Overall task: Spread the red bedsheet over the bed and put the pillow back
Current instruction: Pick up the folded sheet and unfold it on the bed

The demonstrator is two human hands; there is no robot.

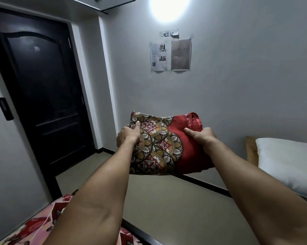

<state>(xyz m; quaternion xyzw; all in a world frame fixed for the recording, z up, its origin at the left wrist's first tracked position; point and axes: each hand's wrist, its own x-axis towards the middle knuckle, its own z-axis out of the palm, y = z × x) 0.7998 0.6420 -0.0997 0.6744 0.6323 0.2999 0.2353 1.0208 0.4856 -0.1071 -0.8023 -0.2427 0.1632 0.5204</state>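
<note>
I hold a red pillow (167, 144) with a gold, black and white round pattern out in front of me at mid-frame, above the floor. My left hand (128, 135) grips its left side, thumb on top. My right hand (201, 135) grips its plain red right side. At the bottom left a red and pink flowered bedsheet (34, 227) lies spread on a bed, partly hidden by my left forearm. At the right edge a white mattress (287, 161) lies bare on a wooden frame (251, 149).
A dark door (43, 89) stands shut at the left. The grey wall ahead carries taped papers (170, 55) and a bright lamp (168, 7). Beige floor (175, 200) runs between the two beds.
</note>
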